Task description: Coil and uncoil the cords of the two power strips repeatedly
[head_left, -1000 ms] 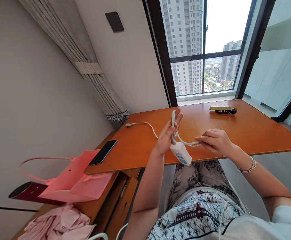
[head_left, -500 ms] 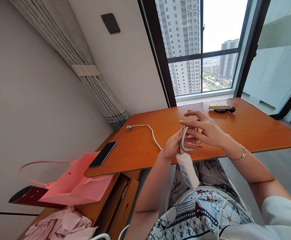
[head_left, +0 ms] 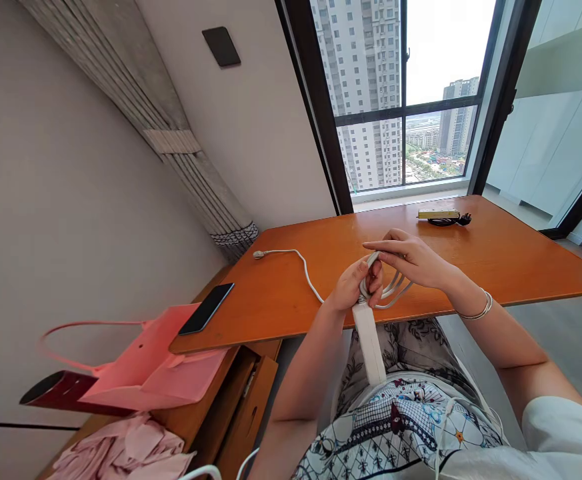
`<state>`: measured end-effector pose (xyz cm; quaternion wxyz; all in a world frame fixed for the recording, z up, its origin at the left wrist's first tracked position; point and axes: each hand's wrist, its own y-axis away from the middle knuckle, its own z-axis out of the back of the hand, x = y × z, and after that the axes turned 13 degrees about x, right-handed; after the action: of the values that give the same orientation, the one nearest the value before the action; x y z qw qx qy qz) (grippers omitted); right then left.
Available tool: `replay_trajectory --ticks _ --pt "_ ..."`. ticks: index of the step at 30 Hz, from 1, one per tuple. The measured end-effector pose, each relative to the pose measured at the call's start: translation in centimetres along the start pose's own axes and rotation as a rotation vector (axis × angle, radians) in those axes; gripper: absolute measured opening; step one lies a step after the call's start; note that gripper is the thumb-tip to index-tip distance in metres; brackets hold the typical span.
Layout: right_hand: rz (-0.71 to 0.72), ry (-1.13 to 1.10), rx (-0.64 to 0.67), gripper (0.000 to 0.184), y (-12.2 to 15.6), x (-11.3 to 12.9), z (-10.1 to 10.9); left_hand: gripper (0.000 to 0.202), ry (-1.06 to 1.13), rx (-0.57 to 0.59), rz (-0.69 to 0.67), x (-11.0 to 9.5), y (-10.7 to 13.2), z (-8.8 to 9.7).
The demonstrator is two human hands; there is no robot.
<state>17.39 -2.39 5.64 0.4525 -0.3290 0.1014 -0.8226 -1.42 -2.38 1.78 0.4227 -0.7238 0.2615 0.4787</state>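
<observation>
A white power strip (head_left: 369, 347) hangs off the near edge of the orange table (head_left: 511, 260), over my lap. My left hand (head_left: 353, 288) is closed around its white cable (head_left: 301, 263) where the loops gather, just above the strip. My right hand (head_left: 413, 260) pinches a loop of the same cable beside the left hand. The rest of the cable runs left across the table to its plug (head_left: 257, 254).
A second power strip with a black cord (head_left: 443, 216) lies at the table's far side by the window. A black phone (head_left: 206, 308) lies on a pink bag (head_left: 143, 363) on a lower wooden unit at the left. Pink cloth (head_left: 125, 453) is below it.
My right hand carried a cable loop from the table's near edge up to the left hand and pinched it. The power strip swung down to hang nearly upright over my lap.
</observation>
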Motion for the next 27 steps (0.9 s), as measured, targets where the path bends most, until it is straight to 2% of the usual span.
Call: replay_trajectory --ticks 4,6,10,12,15,18,21,27 --pt "-0.008 -0.19 -0.072 0.035 0.3 -1.0 -0.4 0.052 0.055 -0.02 -0.025 0.1 0.1 -0.5" --pt "-0.03 -0.422 -0.057 0.04 0.7 -1.7 -0.8 0.053 0.112 -0.049 -0.054 0.1 0.2 -0.5" --pt "-0.078 -0.965 0.07 0.051 1.7 -2.9 -1.8 0.053 0.259 -0.067 -0.098 -0.2 0.3 -0.3" --pt "-0.109 -1.17 0.064 0.047 1.9 -2.9 -2.4 0.052 0.304 -0.059 -0.089 -0.2 0.3 -0.1" --pt "-0.128 -1.359 -0.025 0.036 1.7 -2.1 -3.2 0.052 0.306 -0.061 -0.092 0.1 0.1 0.0" --pt "-0.13 -1.437 -0.104 0.032 1.3 -1.2 -3.5 0.05 0.286 -0.086 -0.087 0.3 0.1 -0.2" --pt "-0.156 -1.381 -0.172 0.042 0.9 -1.0 -3.3 0.045 0.279 -0.096 -0.045 0.4 0.2 -0.3" --pt "-0.239 -1.187 -0.26 0.056 0.6 -1.0 -3.2 0.037 0.188 0.054 -0.002 0.0 0.1 -0.2"
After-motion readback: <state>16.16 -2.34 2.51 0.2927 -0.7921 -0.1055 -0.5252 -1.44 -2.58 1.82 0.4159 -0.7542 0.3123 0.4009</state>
